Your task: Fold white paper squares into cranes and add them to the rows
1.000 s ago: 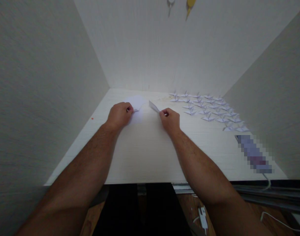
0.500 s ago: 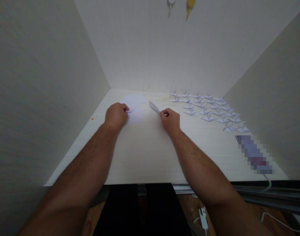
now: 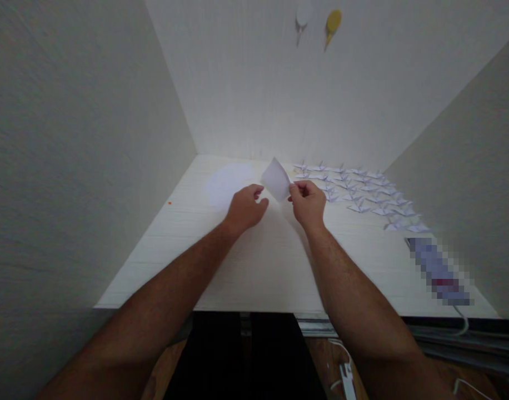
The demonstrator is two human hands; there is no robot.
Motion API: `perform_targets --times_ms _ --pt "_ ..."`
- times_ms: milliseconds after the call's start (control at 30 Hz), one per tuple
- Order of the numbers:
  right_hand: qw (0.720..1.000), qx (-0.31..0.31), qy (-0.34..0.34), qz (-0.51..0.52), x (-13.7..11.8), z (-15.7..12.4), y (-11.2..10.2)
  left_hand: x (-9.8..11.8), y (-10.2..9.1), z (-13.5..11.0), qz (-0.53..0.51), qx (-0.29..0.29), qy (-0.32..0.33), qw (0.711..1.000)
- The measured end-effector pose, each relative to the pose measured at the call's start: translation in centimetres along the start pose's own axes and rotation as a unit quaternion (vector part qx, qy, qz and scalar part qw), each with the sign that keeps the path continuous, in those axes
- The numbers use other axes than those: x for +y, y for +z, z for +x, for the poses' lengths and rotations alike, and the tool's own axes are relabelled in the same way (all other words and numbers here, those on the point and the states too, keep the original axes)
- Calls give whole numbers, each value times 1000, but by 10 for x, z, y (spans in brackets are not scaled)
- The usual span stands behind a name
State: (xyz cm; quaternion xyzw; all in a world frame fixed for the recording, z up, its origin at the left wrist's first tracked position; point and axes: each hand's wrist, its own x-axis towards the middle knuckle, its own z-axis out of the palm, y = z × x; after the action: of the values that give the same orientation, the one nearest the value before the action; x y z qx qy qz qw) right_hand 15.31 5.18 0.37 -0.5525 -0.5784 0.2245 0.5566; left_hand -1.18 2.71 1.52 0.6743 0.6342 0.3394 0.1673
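A small square sheet of white paper [image 3: 275,179] is raised above the table, one corner pointing up. My right hand [image 3: 308,201] pinches it by its right edge between thumb and fingers. Just left of the sheet is my left hand [image 3: 246,206], thumb and fingers parted with nothing between them. Its fingertips come close to the sheet's left side but appear apart from it. Several folded white paper cranes [image 3: 360,208] stand in rows beyond my right hand.
On the white table [image 3: 254,266], a bright pale patch [image 3: 227,180] lies at the left; I cannot tell whether it is paper or light. A blurred-out device [image 3: 438,269] with a cable rests at the right. Walls enclose three sides; yellow [image 3: 333,21] and white hooks hang behind.
My left hand has let go of the thin white edge it pinched and moved right, toward the sheet. My right hand has shifted right, and the sheet now faces me more broadly.
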Motion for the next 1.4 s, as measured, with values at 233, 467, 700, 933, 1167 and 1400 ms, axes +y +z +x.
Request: perform_targets --times_ms 233,467,700,933,1167,1400 --pt "984 -95 113 105 -16 18 -31 24 29 3 -161 95 -104 977" --pt "974 -130 147 116 6 8 -54 12 47 -1 -308 -15 -99 946" --pt "984 -125 120 47 16 4 -51 5 48 -5 -369 -18 -99 924" --pt "983 -103 112 100 27 9 -47 10 48 -12 -432 -2 -118 894" --pt "978 -105 127 130 21 12 -52 10 56 -14 -457 14 -116 882" --pt "981 -79 127 122 25 14 -54 15 57 -20 -505 -34 -117 855"
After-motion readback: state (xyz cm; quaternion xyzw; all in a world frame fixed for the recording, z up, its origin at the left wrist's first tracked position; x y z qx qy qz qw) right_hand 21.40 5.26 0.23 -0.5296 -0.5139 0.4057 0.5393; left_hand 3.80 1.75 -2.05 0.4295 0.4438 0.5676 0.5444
